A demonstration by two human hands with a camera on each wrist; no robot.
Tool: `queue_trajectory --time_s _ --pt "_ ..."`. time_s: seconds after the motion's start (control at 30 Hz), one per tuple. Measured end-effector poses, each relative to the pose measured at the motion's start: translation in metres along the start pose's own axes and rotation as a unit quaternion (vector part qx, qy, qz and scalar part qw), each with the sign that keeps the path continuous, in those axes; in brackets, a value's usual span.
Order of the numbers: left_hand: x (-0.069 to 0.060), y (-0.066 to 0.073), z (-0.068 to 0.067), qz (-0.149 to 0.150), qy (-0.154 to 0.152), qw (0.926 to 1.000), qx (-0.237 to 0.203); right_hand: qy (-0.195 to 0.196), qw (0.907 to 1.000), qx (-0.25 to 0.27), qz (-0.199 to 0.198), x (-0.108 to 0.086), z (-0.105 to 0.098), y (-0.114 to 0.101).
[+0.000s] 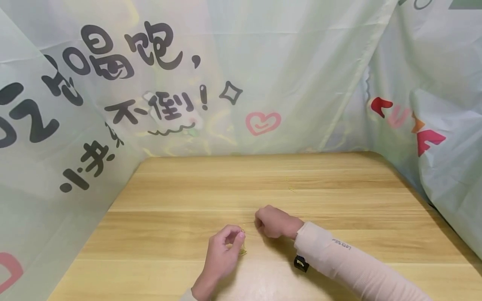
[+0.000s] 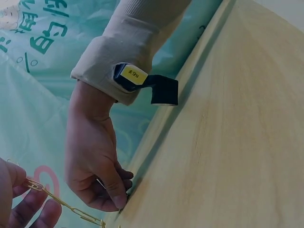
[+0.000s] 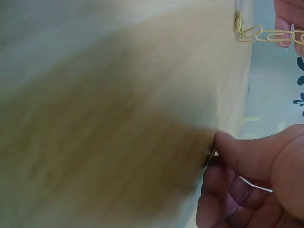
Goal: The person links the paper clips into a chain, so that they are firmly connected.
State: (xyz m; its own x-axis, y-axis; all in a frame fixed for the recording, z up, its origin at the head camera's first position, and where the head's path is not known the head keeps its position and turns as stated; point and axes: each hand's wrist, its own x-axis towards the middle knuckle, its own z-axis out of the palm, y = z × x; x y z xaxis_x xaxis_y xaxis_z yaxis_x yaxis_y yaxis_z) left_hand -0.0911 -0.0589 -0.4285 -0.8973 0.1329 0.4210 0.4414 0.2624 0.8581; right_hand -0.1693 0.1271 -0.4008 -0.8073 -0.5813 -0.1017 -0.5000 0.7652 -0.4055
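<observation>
Pinching the paper-clip chain [image 3: 259, 33] near one end, the left hand [image 1: 224, 253] is dangling it towards the counter [image 1: 169, 196]. The right hand [image 1: 273, 221] is holding its fingertips [image 3: 222, 143] close together there (whether on something, I cannot tell); steadying the chain is probably helping against tangles.

back cloth [image 1: 241, 62]: big blk chinese chars, 喝饱, above 不倒!, w/ 4-pt star [image 1: 231, 93] & pink smiley heart [image 1: 263, 123]. left cloth [image 1: 45, 167]: 吃, lower down 小快. right sleeve [image 1: 357, 263]: tiny print, approx. "lets", rest illegible. yellow label [image 2: 134, 74] on blk wrist mount [image 2: 164, 90]: "r" + small chars, looks like 右手.
</observation>
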Motion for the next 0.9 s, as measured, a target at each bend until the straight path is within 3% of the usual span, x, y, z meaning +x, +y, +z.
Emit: queue_trajectory --time_s 0.27,0.37,0.53,0.7,0.9 --pt "0.000 0.000 -0.001 -0.010 -0.001 0.9999 0.003 0.001 1.0000 0.005 0.007 -0.004 -0.003 0.003" --pt "-0.002 0.001 -0.002 -0.018 -0.003 0.9998 0.004 -0.003 0.9996 0.027 0.009 -0.005 -0.002 0.005" --pt "-0.005 0.002 -0.004 -0.016 -0.008 0.9998 0.011 0.019 0.9951 0.094 -0.025 -0.006 -0.001 0.011" --pt "-0.001 0.003 -0.003 0.006 -0.007 0.9999 0.006 0.056 0.9798 0.188 -0.037 -0.007 -0.009 0.013" --pt "-0.001 0.001 -0.002 0.011 -0.004 0.9999 0.004 0.067 0.9575 0.274 -0.061 -0.010 -0.013 0.014"
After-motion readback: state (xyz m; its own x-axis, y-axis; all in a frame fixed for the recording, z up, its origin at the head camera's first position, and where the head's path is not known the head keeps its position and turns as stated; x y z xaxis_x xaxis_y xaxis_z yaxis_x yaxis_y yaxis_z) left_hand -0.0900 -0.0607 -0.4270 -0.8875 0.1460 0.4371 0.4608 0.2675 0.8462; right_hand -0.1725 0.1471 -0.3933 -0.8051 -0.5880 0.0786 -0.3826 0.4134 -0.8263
